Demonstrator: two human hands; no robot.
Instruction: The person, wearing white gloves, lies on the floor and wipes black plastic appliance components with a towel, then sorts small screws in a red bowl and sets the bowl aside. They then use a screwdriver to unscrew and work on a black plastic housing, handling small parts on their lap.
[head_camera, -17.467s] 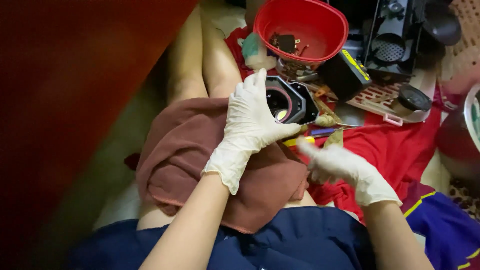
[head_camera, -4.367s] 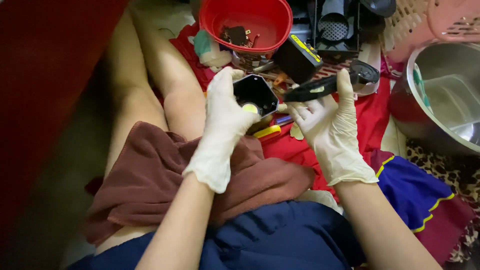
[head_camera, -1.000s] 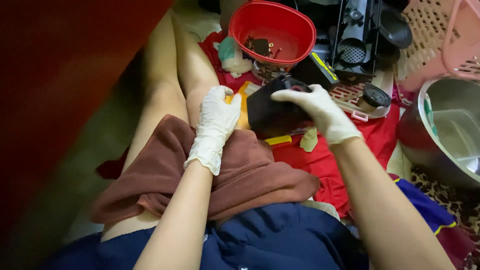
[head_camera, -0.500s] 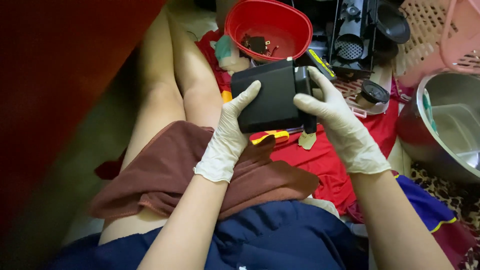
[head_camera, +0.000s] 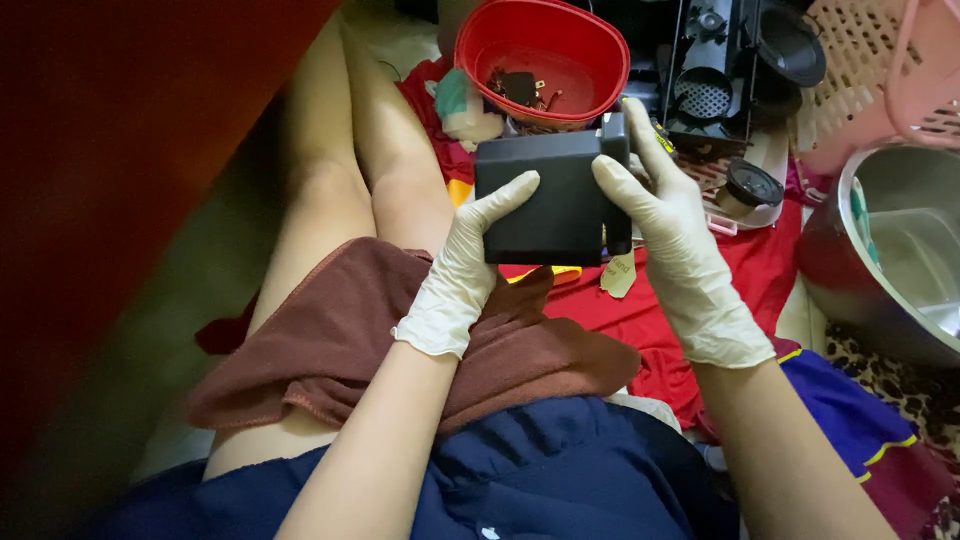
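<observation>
I hold a black box (head_camera: 553, 198) up over my lap, one gloved hand on each side. My left hand (head_camera: 462, 270) grips its left edge and my right hand (head_camera: 672, 250) clamps its right edge. Its flat back faces me, long side left to right. I think it is still whole. Past my hands sits a red bowl (head_camera: 545, 60) with small parts.
</observation>
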